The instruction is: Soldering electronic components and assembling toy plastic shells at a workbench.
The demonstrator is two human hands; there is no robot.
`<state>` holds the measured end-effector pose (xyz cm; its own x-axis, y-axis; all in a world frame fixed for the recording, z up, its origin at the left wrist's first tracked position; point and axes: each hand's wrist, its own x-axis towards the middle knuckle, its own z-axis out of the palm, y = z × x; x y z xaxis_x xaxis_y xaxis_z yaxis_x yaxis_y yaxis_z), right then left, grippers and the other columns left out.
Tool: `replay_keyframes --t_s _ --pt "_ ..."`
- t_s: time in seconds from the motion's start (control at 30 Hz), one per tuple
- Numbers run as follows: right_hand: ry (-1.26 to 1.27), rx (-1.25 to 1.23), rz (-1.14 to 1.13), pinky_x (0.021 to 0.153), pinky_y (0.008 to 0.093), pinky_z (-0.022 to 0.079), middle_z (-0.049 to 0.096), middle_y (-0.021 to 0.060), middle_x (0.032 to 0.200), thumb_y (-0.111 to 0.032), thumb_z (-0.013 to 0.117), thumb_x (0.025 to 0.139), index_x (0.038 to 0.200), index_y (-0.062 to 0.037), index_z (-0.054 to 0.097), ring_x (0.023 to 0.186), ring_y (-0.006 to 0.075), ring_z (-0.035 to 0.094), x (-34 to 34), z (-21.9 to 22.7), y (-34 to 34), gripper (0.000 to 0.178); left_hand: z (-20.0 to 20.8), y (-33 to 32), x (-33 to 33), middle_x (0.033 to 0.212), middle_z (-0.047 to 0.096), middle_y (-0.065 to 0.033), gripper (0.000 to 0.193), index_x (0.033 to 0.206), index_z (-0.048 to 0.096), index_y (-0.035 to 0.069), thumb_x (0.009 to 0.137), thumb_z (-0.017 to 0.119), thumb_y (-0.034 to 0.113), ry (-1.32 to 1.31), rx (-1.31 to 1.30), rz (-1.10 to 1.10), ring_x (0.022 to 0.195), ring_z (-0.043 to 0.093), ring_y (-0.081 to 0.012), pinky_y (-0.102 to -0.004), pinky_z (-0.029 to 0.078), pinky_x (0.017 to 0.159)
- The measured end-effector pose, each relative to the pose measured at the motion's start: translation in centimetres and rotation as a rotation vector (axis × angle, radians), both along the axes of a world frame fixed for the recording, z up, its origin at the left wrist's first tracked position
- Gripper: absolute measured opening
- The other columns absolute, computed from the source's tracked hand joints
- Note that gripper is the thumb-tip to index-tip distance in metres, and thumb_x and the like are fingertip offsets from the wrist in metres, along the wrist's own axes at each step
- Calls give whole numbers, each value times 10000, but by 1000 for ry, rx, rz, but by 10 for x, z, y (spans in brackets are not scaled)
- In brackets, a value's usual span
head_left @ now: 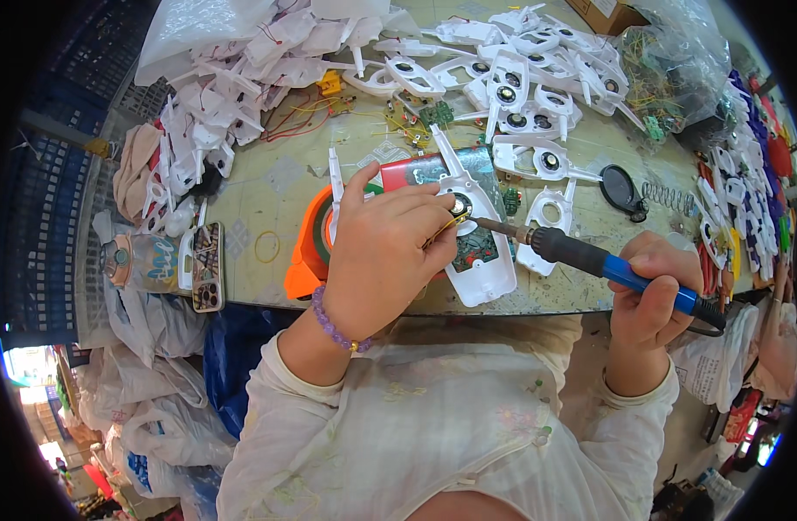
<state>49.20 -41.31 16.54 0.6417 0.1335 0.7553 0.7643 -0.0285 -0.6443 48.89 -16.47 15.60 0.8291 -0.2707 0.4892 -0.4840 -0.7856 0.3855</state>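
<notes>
My right hand [657, 291] is wrapped round the blue and black handle of a soldering iron [581, 252]. The iron's tip reaches left to a small round speaker [462, 205] set in a white plastic housing [482, 285]. Over the housing's left side lies my left hand [394, 239], its thumb and fingers pinching a thin yellow wire [444, 229] beside the tip. The housing rests on a dark, red-edged box [407, 171], partly hidden by my hand. An orange tape roll holder [304, 252] stands left of my wrist.
White housings with speakers [507, 87] pile up at the back, beside white parts with red wires [259, 61]. Small green circuit boards [436, 114] lie behind my hands. A coiled iron stand [668, 197] is at right. A phone [209, 267] lies near the left edge.
</notes>
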Motion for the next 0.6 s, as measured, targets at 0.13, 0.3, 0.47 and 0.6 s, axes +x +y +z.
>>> replay_keyframes --t_s 0.13,0.3,0.47,0.6 --pt "-31 -12 7 432 237 340 492 64 610 -258 500 941 927 -3 516 480 122 469 0 -3 -1 256 1 1 0 902 703 -22 83 768 661 83 703 708 100 9 8 4 938 657 -187 -526 347 995" --pt "26 93 -167 433 240 351 496 66 621 -341 457 964 1003 -36 495 498 126 466 -11 -18 -18 309 0 2 -1 898 702 -24 77 764 660 81 704 706 98 8 9 5 939 656 -187 -526 346 996" --pt "122 368 -313 475 255 437 603 136 821 -422 500 934 1134 -58 469 564 172 552 -24 -61 12 417 1 1 0 894 701 -33 73 761 660 75 703 701 91 18 -21 -11 934 657 -189 -535 336 1005" --pt "221 332 -142 503 254 448 628 160 974 -431 471 938 1237 -85 413 690 199 648 -37 -93 50 461 -2 3 2 905 688 -31 60 769 652 74 734 681 113 23 -24 -29 934 644 -181 -533 310 1023"
